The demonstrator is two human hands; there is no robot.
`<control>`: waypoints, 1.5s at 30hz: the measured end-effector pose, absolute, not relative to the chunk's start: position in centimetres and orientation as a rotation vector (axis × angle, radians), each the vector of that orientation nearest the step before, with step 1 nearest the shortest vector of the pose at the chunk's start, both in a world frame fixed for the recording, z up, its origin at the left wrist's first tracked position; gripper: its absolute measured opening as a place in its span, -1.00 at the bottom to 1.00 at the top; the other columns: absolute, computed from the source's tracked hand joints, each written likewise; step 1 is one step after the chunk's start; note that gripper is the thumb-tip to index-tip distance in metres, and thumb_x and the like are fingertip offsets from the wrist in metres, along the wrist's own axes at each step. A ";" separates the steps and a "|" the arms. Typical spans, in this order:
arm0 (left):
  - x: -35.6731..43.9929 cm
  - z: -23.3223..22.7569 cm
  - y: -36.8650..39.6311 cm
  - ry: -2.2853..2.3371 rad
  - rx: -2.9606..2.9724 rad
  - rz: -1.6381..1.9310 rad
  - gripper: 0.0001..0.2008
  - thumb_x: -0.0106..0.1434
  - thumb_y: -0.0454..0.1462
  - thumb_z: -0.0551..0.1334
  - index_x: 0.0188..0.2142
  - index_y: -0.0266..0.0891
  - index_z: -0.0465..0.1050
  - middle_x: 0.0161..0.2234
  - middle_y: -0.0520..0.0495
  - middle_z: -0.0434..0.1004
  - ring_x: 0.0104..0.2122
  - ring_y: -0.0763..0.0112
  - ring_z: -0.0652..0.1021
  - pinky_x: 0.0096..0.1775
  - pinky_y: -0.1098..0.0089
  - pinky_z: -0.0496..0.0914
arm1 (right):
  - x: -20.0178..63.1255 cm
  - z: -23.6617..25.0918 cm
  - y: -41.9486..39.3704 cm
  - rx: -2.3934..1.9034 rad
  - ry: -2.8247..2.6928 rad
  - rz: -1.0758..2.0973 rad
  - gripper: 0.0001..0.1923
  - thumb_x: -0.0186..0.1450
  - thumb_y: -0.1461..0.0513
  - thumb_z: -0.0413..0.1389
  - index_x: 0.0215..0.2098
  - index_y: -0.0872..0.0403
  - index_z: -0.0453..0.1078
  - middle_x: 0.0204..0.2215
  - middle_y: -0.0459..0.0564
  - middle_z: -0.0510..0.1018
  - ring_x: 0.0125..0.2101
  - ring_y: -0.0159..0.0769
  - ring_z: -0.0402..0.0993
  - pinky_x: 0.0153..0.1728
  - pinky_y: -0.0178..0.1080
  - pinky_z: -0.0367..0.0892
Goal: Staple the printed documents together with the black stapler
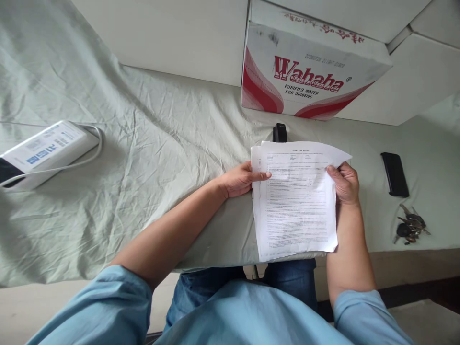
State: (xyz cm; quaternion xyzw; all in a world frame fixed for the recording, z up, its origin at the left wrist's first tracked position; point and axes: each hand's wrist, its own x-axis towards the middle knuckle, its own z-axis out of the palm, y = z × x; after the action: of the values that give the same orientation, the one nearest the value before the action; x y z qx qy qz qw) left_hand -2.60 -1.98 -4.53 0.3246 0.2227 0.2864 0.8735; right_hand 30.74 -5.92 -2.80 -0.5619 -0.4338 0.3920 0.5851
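A small stack of printed paper sheets (296, 206) is held up between my two hands over the table's near edge. My left hand (240, 179) grips the left side, thumb on top and fingers beneath. At the upper right side, my right hand (345, 183) pinches the sheets with its thumb on the print. The top sheet's upper right corner curls outward, and the edges of the sheets are not quite aligned. Just behind the paper's top edge lies a black object (280, 132) that looks like a stapler, partly hidden by the sheets.
A white and red water carton (309, 72) stands at the back against white panels. To the right lie a black phone (395, 174) and a bunch of keys (411, 225). A white box with a cable (50, 148) sits far left on the wrinkled green cloth (161, 143).
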 end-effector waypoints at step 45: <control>-2.5 -4.6 -2.1 0.463 0.680 0.619 -0.59 0.32 -0.06 0.60 0.00 -0.29 0.74 0.05 -0.34 0.80 0.14 -0.08 0.74 0.36 -0.11 0.48 | 30.3 -2.6 -6.0 -1.322 -0.967 0.910 -0.47 0.02 -0.09 0.63 -0.41 -0.06 0.46 -0.57 -0.26 0.45 -0.59 -0.40 0.30 -0.50 -0.27 0.29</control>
State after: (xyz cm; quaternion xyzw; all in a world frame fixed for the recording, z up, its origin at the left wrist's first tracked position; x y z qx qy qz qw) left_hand -2.53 -2.11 -4.58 0.3254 0.2216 0.2958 0.8704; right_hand 30.32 -5.99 -2.56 -0.5684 -0.4158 0.3911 0.5924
